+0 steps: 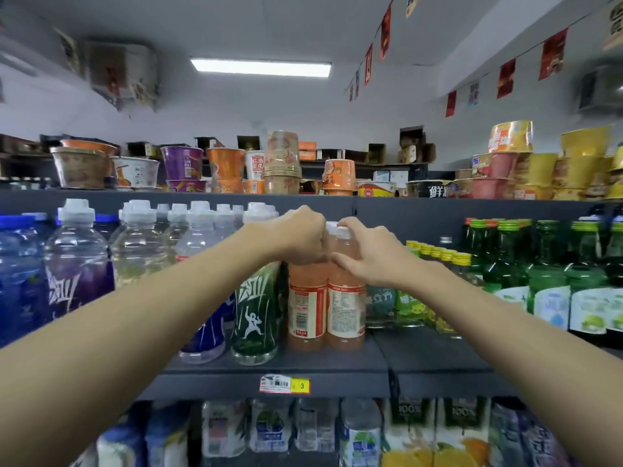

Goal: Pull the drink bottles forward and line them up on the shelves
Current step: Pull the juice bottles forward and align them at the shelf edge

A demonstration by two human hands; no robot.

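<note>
Two pink-orange drink bottles stand side by side near the front of the dark middle shelf (303, 360). My left hand (300, 235) is closed around the neck of the left pink bottle (306, 308), hiding its cap. My right hand (367, 254) grips the shoulder of the right pink bottle (345, 308), thumb by its white cap. A green-label bottle (254, 315) stands just left of them. Clear white-capped bottles (138, 251) fill the shelf further left.
Green glass bottles (546, 274) and small yellow-capped bottles (435, 261) stand right of the pink pair, set further back. Instant noodle cups (283, 163) line the top shelf. More bottles and juice cartons (411, 433) fill the lower shelf. A price tag (285, 384) hangs on the shelf edge.
</note>
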